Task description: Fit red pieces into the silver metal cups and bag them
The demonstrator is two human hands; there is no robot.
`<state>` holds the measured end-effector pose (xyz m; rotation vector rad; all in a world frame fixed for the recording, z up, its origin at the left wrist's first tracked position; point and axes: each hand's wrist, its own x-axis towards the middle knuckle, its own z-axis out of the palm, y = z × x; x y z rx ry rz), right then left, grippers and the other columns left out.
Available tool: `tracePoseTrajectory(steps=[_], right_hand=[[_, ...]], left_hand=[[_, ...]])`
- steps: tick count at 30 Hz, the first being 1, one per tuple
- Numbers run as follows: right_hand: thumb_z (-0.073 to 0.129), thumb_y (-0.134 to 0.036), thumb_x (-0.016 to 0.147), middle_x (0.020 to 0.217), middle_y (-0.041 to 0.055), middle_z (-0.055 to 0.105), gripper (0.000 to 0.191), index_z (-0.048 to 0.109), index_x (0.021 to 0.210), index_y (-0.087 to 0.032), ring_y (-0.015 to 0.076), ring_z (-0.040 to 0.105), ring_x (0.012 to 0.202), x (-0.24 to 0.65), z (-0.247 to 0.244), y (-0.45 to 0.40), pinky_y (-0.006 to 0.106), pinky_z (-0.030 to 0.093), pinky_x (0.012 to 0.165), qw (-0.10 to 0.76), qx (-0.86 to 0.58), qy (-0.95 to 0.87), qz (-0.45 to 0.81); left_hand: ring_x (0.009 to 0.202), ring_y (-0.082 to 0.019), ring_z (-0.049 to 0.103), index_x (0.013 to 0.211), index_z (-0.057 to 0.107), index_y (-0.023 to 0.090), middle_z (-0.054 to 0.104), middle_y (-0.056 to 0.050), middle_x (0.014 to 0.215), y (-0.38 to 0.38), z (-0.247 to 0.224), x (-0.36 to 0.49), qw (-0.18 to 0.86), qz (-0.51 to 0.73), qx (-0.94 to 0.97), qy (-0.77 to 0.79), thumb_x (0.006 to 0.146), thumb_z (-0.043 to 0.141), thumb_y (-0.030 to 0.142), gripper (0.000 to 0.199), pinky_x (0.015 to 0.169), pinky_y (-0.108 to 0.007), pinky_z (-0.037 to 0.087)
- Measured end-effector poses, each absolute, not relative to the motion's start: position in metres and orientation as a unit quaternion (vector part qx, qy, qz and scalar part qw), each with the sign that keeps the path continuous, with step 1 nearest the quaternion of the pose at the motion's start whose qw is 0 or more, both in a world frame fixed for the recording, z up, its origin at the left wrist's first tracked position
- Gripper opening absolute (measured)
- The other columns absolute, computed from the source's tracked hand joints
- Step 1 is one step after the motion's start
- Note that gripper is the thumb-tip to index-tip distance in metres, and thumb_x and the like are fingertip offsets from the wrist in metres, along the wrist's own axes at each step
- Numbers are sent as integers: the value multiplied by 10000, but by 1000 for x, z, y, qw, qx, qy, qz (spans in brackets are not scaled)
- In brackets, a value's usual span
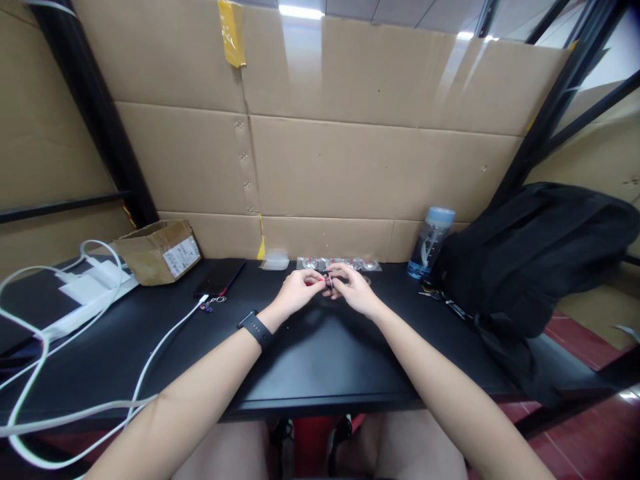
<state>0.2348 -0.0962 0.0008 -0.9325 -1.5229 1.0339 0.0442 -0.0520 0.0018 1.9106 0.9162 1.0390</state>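
My left hand (302,289) and my right hand (351,288) meet over the black tabletop, fingertips nearly touching. Both are closed in a pinch around a small dark item with a thin pale, ring-like edge (330,281). A speck of red shows at my left fingertips. Fingers cover most of the item, so its kind does not show. Just behind my hands lies a clear plastic strip (371,265) with several round pockets and red spots in it. A dark watch strap (255,329) circles my left wrist.
At the left stand an open cardboard box (155,252), a white power strip (93,293) with looping cables, and a dark flat device (220,277). A small clear plastic piece (275,260) lies by the cardboard wall. A water bottle (431,243), keys (431,291) and a black backpack (540,253) are at the right.
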Motion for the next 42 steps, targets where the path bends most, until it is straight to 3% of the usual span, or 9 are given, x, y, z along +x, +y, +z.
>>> tracePoseTrajectory(steps=[5, 9, 12, 16, 20, 23, 30, 36, 42], right_hand=[[727, -394, 867, 1155, 98, 695, 396, 672, 1216, -215, 203, 787, 818, 239, 8, -102, 284, 634, 699, 491, -388, -620, 473], [863, -365, 737, 1212, 100, 681, 548, 681, 1231, -216, 185, 772, 779, 244, 7, -101, 307, 637, 722, 487, -385, -653, 434], [858, -354, 742, 1220, 97, 678, 544, 682, 1241, -226, 169, 761, 743, 249, 3, -97, 310, 635, 716, 486, -413, -661, 397], [848, -360, 744, 1216, 104, 674, 540, 676, 1235, -217, 186, 767, 761, 254, 2, -94, 302, 633, 675, 496, -441, -640, 386], [846, -360, 736, 1179, 112, 678, 534, 676, 1213, -190, 191, 768, 749, 257, 4, -94, 290, 625, 633, 499, -440, -636, 392], [847, -354, 732, 1171, 111, 683, 535, 675, 1211, -189, 186, 765, 736, 257, 4, -94, 290, 623, 632, 497, -444, -634, 393], [847, -345, 728, 1170, 105, 681, 534, 671, 1207, -187, 185, 764, 733, 258, 4, -94, 285, 611, 630, 498, -444, -631, 397], [839, -346, 742, 1171, 109, 680, 529, 668, 1214, -181, 184, 761, 736, 262, 5, -92, 290, 608, 637, 507, -443, -635, 378], [832, -348, 746, 1129, 101, 704, 497, 682, 1192, -189, 182, 754, 728, 269, 10, -92, 290, 605, 627, 526, -442, -636, 350]], left_hand=[[904, -248, 744, 874, 746, 177, 796, -92, 940, -53, 2, 47, 407, 405, 741, 349, 797, 728, 386, 223, 896, -360, 546], [921, -246, 732, 921, 749, 176, 792, -87, 973, -52, 11, 43, 378, 367, 774, 352, 827, 680, 399, 252, 895, -363, 533], [1059, -294, 678, 960, 769, 234, 782, -66, 1065, -46, 22, 24, 198, 292, 842, 408, 876, 629, 416, 244, 991, -460, 456], [1308, -388, 489, 815, 769, 231, 699, -85, 1317, -26, 28, -21, -39, 184, 836, 516, 907, 560, 333, 250, 1028, -570, 352], [1394, -409, 395, 1087, 764, 249, 538, -82, 1535, -5, 13, -52, -50, 89, 809, 579, 899, 570, 346, 287, 1043, -598, 330], [1399, -384, 410, 1293, 676, 243, 480, -94, 1581, 5, 0, -57, -35, 95, 802, 589, 932, 498, 304, 407, 1053, -598, 324], [1330, -374, 484, 1192, 724, 248, 660, -115, 1390, 8, 4, -60, -40, 187, 790, 583, 910, 511, 231, 354, 1018, -548, 323], [1172, -317, 607, 886, 757, 232, 777, -107, 1089, -3, 26, -65, -89, 294, 766, 565, 887, 547, 185, 215, 998, -509, 284], [941, -231, 704, 992, 694, 239, 786, -20, 918, -17, 43, -47, -60, 387, 786, 479, 861, 645, 204, 144, 951, -409, 361]])
